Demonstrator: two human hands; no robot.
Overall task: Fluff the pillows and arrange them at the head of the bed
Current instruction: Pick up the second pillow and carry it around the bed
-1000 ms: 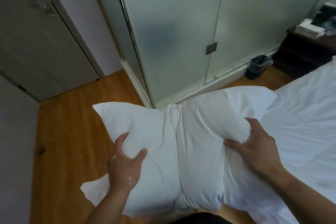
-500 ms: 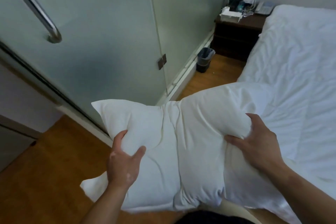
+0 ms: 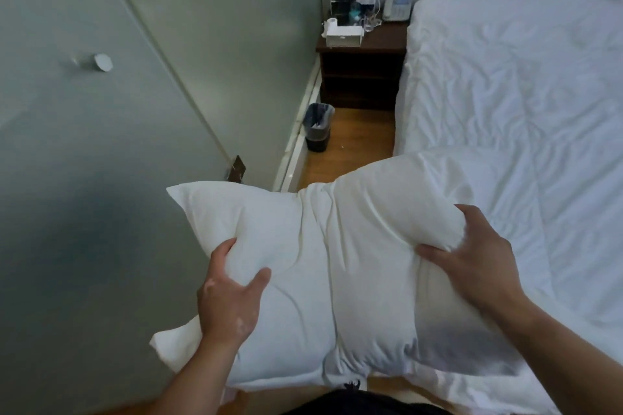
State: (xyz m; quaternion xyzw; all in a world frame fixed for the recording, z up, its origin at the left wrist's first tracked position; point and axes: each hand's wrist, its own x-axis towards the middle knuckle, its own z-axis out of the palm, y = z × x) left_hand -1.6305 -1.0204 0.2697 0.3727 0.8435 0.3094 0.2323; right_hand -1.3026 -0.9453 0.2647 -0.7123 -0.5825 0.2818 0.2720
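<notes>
A white pillow (image 3: 323, 266) hangs in the air in front of me, creased down its middle. My left hand (image 3: 231, 293) grips its left half, thumb on top. My right hand (image 3: 472, 259) pinches its right half, bunching the fabric. The pillow's right end overlaps the near left edge of the bed (image 3: 505, 84), which is covered by a wrinkled white duvet. The head of the bed lies at the top right, and no other pillow shows there.
A frosted glass partition (image 3: 118, 111) with a round knob fills the left. A dark wooden nightstand (image 3: 362, 50) holds a tissue box, a phone and small items. A small bin (image 3: 317, 126) stands in the narrow wooden-floor aisle.
The view has swung right toward the head of the bed, so the nightstand and bed show more fully. Both hands keep the same grip on the pillow.
</notes>
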